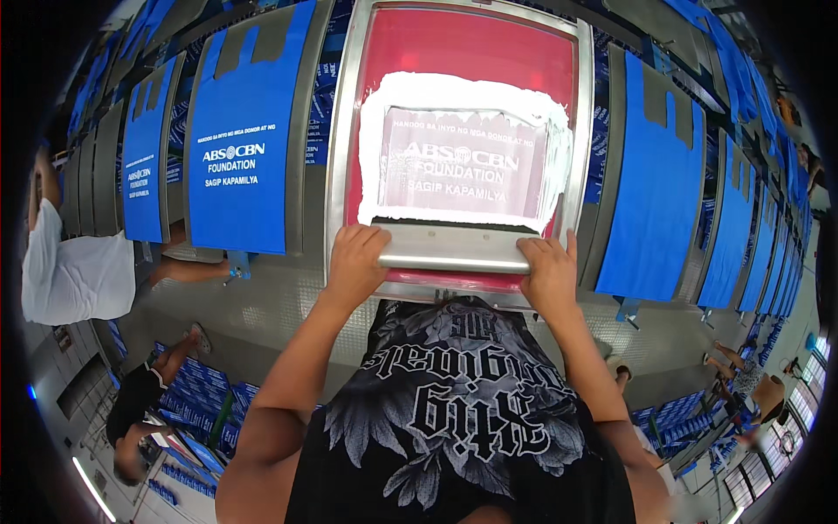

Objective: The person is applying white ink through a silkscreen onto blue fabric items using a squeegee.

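A silvery squeegee [454, 247] lies crosswise over the near end of a metal-framed red screen [471, 48]. White ink [436, 87] surrounds the lettered panel [463, 182].

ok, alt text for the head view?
A person's left hand and right hand grip a metal squeegee on a silver-framed red screen, with white ink spread around a pale lettered panel. Blue fabric pieces lie on grey boards to either side.

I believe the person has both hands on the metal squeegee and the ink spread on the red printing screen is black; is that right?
Not quite: the ink spread on the red printing screen is white, not black, as the head view shows. The left hand and right hand are indeed both on the metal squeegee.
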A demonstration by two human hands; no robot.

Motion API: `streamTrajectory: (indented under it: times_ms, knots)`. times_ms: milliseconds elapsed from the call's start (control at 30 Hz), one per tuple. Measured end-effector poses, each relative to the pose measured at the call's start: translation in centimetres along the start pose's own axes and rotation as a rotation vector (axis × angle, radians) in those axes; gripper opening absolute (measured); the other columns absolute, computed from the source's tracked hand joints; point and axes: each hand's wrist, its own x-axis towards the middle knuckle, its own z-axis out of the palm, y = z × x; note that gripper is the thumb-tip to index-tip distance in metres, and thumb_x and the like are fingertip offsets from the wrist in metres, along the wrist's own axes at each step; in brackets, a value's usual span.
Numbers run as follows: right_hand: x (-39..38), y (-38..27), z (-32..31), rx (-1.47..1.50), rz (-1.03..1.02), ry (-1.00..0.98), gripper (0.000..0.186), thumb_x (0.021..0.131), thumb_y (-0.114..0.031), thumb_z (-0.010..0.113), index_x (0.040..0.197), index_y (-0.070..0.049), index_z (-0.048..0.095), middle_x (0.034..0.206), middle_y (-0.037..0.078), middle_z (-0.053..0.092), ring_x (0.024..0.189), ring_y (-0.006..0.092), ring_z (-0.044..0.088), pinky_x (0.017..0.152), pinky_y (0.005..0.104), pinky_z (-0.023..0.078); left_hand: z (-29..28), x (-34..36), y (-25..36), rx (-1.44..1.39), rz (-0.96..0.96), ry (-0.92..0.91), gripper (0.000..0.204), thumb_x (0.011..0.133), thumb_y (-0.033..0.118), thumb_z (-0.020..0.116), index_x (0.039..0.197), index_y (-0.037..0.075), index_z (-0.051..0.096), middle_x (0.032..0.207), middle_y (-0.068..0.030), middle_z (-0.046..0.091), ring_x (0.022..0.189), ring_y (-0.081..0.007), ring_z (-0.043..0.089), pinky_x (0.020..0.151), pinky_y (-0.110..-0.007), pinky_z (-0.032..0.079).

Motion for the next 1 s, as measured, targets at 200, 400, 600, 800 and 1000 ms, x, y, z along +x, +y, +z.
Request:
streamTrajectory:
  times_ms: [200, 400, 600, 800, 1000]
  knots:
    - [15.7, 5.1, -5.3, -0.198, 0.006, 0.050, 0.038, 0.066, -0.007, 0.059, 0.102, -0.015, 0.066, 0.081, 0.013, 0.066, 0.084, 0.0278, 0.063, 0.099, 0.0497, 0.033, -3.9, 18.2, -1.8, 0.097, -0.137, -0.023, 0.030, 0.066, 0.021, 0.072, 0.093, 0.009, 0.069, 0.086, -0.0158, 0.066, 0.082, -0.0330, 0.063, 0.076, -0.041, 0.050]
    - [5.8, 1.4, -4.5, -0.113, -0.034, -0.057, 0.040, 0.063, 0.000, 0.057, 0.100, -0.012, 0.067, 0.079, 0.014, 0.065, 0.088, 0.0286, 0.062, 0.102, 0.0525, 0.029, -4.5, 7.7, 0.0, 0.076, -0.136, -0.149, 0.030, 0.065, 0.014, 0.071, 0.094, 0.008, 0.068, 0.088, -0.0159, 0.065, 0.086, -0.0335, 0.061, 0.078, -0.042, 0.048]
    - [3.7, 2.2, 0.2, -0.077, 0.001, 0.076, 0.046, 0.059, 0.000, 0.062, 0.103, -0.013, 0.064, 0.090, 0.007, 0.066, 0.090, 0.0246, 0.061, 0.106, 0.0542, 0.024, -0.8, 6.0, -0.2, 0.013, -0.014, 0.090, 0.034, 0.054, 0.003, 0.070, 0.087, 0.007, 0.067, 0.078, -0.0144, 0.063, 0.078, -0.0349, 0.059, 0.074, -0.045, 0.046]
    - [15.6, 5.8, -5.7, -0.167, 0.045, 0.047, 0.038, 0.068, -0.009, 0.059, 0.105, -0.016, 0.065, 0.083, 0.012, 0.067, 0.084, 0.0281, 0.064, 0.100, 0.0495, 0.032, -5.1, 19.8, -1.0, 0.066, -0.118, -0.094, 0.031, 0.067, 0.031, 0.075, 0.088, 0.010, 0.068, 0.087, -0.0143, 0.067, 0.081, -0.0308, 0.064, 0.073, -0.041, 0.050]
    - [-0.6, 0.1, -1.4, -0.023, -0.008, -0.009, 0.037, 0.063, -0.001, 0.060, 0.097, -0.014, 0.066, 0.084, 0.009, 0.066, 0.092, 0.0256, 0.060, 0.105, 0.0530, 0.025, -1.5, 1.0, 1.1, 0.008, -0.048, -0.070, 0.033, 0.061, 0.006, 0.074, 0.093, 0.007, 0.067, 0.093, -0.0151, 0.064, 0.092, -0.0349, 0.059, 0.083, -0.043, 0.045]
